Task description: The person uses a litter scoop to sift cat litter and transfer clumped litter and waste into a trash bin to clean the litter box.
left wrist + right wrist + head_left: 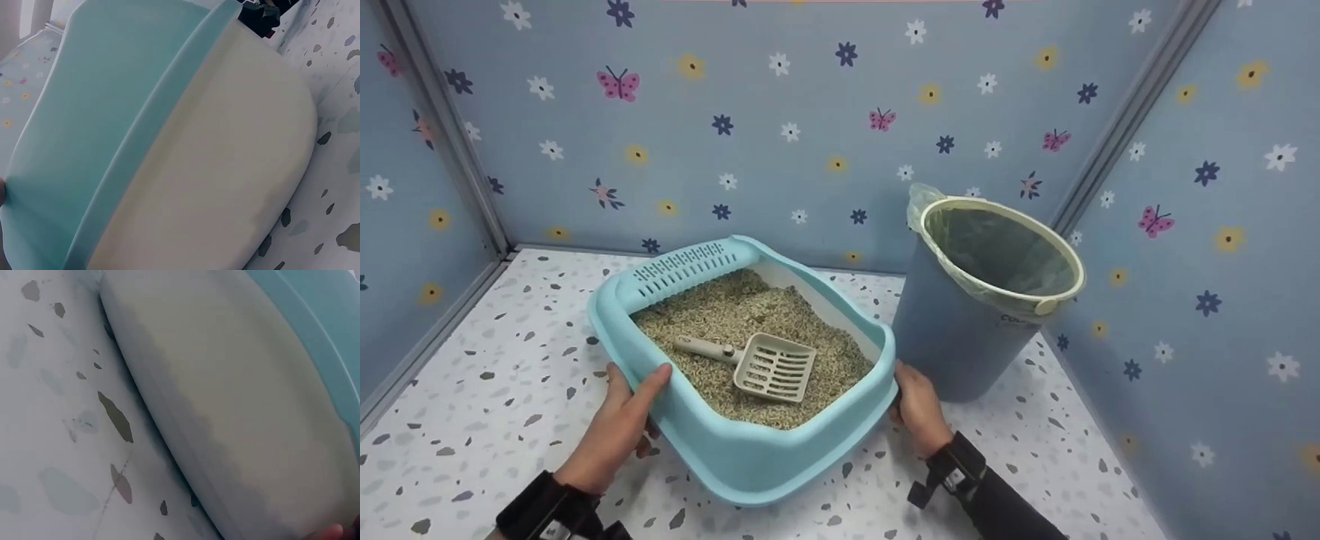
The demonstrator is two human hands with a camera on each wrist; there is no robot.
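A light-blue cat litter box with a perforated step at its far-left end stands turned at an angle between both hands. My left hand grips its left side, thumb against the blue rim and the other fingers under the edge. At the right corner my right hand holds the rim, its fingers partly hidden by the box. Inside lies grainy brown litter, with a beige slotted litter scoop on top, handle pointing left. Both wrist views show the box's pale base close against the speckled surface.
A blue-grey trash bin lined with a thin bag stands just right of the box, near my right hand. Flower-patterned panels enclose the back and sides. The surface is white with grey speckles.
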